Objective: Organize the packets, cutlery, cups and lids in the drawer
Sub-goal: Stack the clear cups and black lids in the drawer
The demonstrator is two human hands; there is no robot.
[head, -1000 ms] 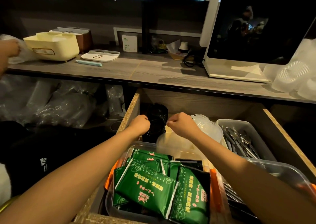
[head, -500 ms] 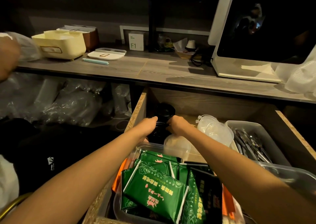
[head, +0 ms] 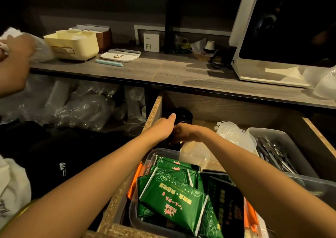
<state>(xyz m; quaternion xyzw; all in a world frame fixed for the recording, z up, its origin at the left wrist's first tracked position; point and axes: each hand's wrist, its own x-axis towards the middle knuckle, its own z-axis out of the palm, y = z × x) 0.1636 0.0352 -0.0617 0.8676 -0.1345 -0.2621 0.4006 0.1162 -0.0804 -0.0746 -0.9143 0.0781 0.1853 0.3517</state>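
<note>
Currently both hands, left hand and right hand, grip the dark round stack of lids at the wooden drawer's back-left corner; careless shifting risks toppling it onto adjacent clear plastic lids.

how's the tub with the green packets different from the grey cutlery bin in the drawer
The packet tub is clear plastic with orange clips; the cutlery bin is opaque grey. The tub sits at the near left of the drawer and the bin at the far right. The tub holds flat green packets, some tilted; the bin holds dark metal cutlery. Both are open-topped and rectangular.
</note>
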